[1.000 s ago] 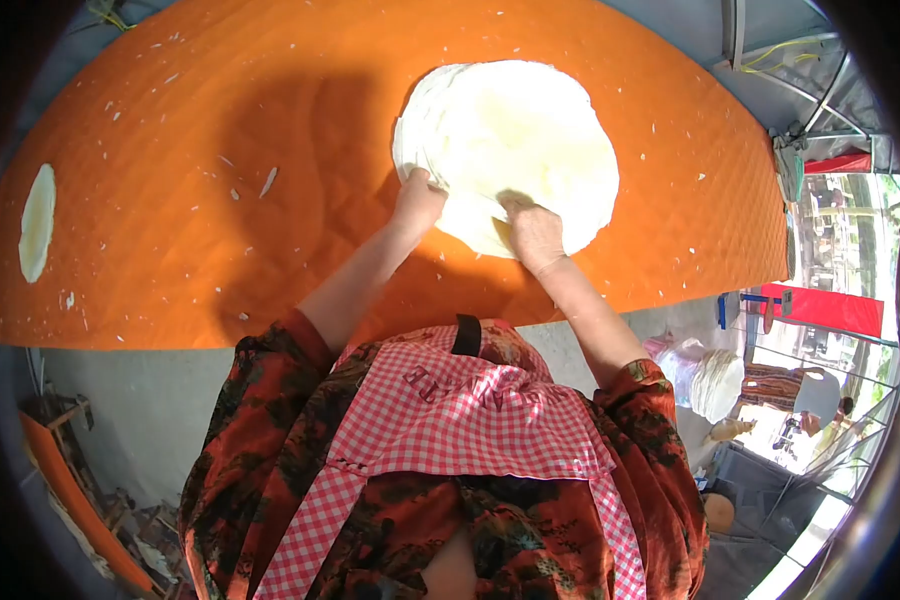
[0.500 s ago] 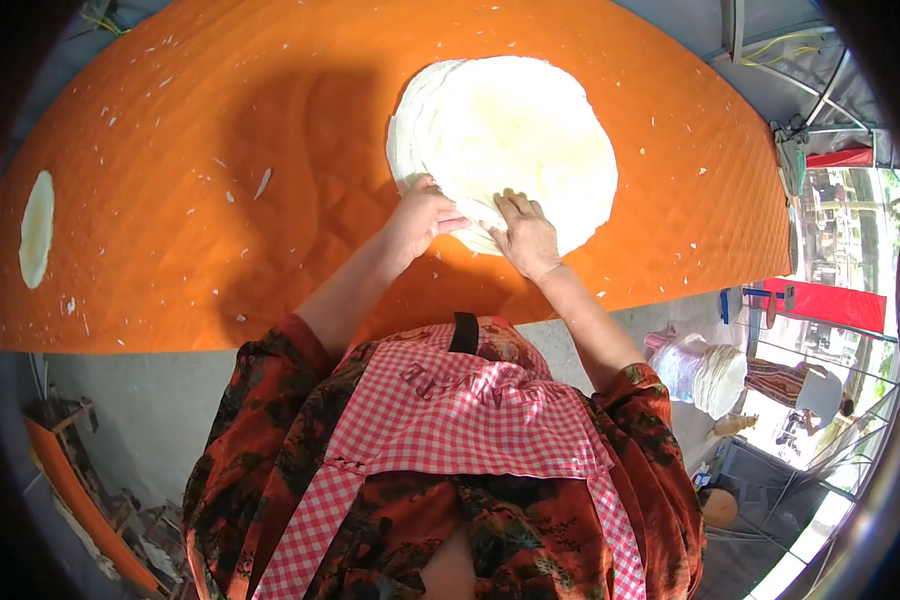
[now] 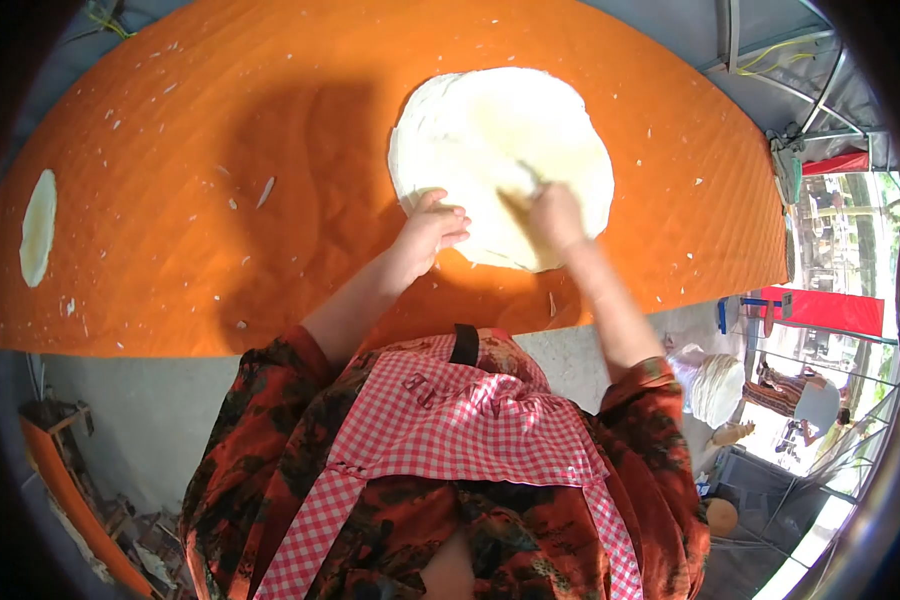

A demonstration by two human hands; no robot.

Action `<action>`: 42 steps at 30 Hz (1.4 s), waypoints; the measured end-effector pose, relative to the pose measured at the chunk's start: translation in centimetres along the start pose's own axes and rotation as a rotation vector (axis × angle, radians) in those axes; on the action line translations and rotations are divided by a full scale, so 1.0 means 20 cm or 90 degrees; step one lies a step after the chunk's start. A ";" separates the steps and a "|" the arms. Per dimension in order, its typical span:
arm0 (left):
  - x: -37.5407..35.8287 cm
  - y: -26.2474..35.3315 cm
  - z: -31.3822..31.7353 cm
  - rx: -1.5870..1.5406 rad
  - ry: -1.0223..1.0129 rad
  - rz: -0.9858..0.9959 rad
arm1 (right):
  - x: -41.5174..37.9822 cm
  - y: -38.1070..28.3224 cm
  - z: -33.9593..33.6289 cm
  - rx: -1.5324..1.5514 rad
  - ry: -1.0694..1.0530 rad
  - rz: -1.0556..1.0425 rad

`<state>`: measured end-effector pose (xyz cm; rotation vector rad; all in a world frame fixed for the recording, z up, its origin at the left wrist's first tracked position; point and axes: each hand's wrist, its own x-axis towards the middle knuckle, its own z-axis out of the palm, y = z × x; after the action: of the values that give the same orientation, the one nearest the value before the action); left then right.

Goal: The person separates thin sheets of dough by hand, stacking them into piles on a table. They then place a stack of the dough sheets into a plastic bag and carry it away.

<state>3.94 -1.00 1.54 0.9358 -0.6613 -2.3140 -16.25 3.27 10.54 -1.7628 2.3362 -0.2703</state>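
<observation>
Head view: at the bottom of the frame, a checked apron (image 3: 470,420) is worn over patterned clothing (image 3: 260,420). Above it, the left hand (image 3: 430,230) is held at the lower left edge of the stack (image 3: 495,145), thumb and fingers parted; whether the edge is touched cannot be told. The right hand (image 3: 557,215) is placed over the stack's lower right part, blurred, its fingers seemingly curled; whether anything is pinched cannot be told.

The step in hand is judged to be work on the top of the stack. For the next move, a light touch would be called for on the right, with the edge steadied on the left, lest the thin layers be torn or shifted.

The stack is set right of centre in the upper frame, on the orange tabletop (image 3: 180,180). It is roughly round, white, faintly yellow on top and strongly lit, with uneven layers shown along its left rim. White scraps are scattered around, and a pale oval piece (image 3: 38,228) is seen at far left.
</observation>
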 end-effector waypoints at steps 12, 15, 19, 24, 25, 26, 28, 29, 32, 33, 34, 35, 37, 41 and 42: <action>0.15 0.04 -0.17 0.444 0.286 0.252 | -0.19 0.07 0.38 -0.035 0.076 -0.202; 0.13 0.10 -0.16 0.441 0.266 0.228 | -0.21 0.03 0.36 -0.004 0.127 -0.192; 0.11 0.17 -0.16 0.381 0.192 0.163 | -0.17 0.03 0.24 0.016 0.055 -0.103; 0.08 0.22 -0.10 0.314 0.142 0.067 | -0.18 0.03 0.22 0.057 0.052 -0.051; 0.08 0.22 -0.09 0.312 0.134 0.032 | -0.18 0.03 0.24 0.073 0.068 -0.052; 0.08 0.20 -0.09 0.287 0.130 0.009 | -0.20 0.03 0.25 0.074 0.069 -0.057; 0.09 0.18 -0.07 0.237 0.123 -0.033 | -0.22 0.01 0.26 0.073 0.076 -0.069; 0.09 0.18 -0.07 0.217 0.100 -0.035 | -0.23 0.02 0.29 0.036 0.090 -0.095; 0.07 0.18 -0.07 0.138 0.050 -0.045 | -0.26 0.02 0.35 -0.059 0.062 -0.141; 0.06 0.20 -0.06 0.101 0.047 -0.047 | -0.26 0.01 0.34 -0.043 0.059 -0.140; 0.06 0.22 -0.06 0.064 0.045 -0.050 | -0.27 0.00 0.33 -0.026 0.054 -0.139; 0.05 0.23 -0.06 0.031 0.016 -0.044 | -0.29 0.00 0.32 -0.009 0.046 -0.134; 0.02 0.25 -0.04 -0.038 -0.043 -0.034 | -0.30 -0.02 0.30 0.046 0.055 -0.126; -0.03 0.25 0.04 -0.089 -0.012 -0.016 | -0.30 -0.04 0.31 0.049 0.097 -0.097; 0.00 0.21 0.02 -0.110 -0.016 -0.015 | -0.27 -0.03 0.33 0.045 0.114 -0.089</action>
<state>4.88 -3.99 4.31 0.8397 -0.4535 -2.3637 -12.43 8.21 4.67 -1.9427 2.2911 -0.5476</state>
